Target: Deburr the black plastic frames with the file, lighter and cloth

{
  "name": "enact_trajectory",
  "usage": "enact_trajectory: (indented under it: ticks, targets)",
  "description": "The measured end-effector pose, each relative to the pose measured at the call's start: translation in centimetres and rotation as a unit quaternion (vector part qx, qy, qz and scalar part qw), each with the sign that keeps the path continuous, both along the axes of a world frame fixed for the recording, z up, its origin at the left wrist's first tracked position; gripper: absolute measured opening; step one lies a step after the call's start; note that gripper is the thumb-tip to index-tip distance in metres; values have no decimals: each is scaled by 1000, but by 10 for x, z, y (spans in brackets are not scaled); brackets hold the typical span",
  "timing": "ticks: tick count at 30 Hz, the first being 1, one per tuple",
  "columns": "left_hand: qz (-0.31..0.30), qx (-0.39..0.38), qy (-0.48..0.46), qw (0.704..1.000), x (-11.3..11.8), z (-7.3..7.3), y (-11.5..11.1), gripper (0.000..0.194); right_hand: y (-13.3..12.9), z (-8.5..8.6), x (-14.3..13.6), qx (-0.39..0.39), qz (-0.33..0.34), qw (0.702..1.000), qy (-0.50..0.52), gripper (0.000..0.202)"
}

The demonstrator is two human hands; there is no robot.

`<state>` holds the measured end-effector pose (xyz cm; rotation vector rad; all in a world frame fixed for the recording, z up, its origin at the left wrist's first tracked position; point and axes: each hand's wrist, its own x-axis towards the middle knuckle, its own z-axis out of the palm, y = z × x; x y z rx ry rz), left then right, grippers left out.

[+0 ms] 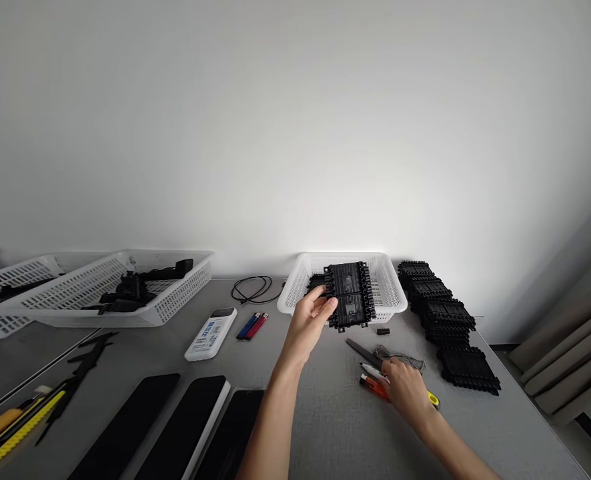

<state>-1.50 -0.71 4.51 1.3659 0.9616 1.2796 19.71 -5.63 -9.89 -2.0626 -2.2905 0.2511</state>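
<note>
My left hand (313, 319) grips a black ribbed plastic plate (349, 293) by its left edge, thumb in front, and holds it upright before a white basket (395, 297). Lower right, my right hand (408, 390) rests over a group of small tools, its fingers bent; what they touch is partly hidden. Around those fingers lie a white marker (370, 371), an orange item (374, 387), a dark flat blade (363, 351), a grey cloth-like bundle (410, 361) and a yellow handle end (433, 400).
Stacked black plates (445, 312) line the right side. Leftward are two lighters (252, 326), a white power bank (211, 334), a cable (251, 289), dark phone-like slabs (183, 427), a black caliper (83, 370) and another white basket (175, 303). A wall stands behind.
</note>
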Motion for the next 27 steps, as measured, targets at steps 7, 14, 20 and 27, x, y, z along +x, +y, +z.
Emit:
enact_trajectory:
  ticks: [7,14,20,27]
  targets:
    - [9,1,18,1000,-2,0,-1,59,1,0,1,7,0,1000,23,7]
    - [33,-13,23,999,-6,-5,2,66,7,68,26,143,22,900,411,24]
    - [41,-6,24,999,-8,-11,5,64,12,130,25,233,-32,735,636,30]
    - [9,-1,30,1000,-7,-5,4,61,19,144,2,379,-44,618,688,29]
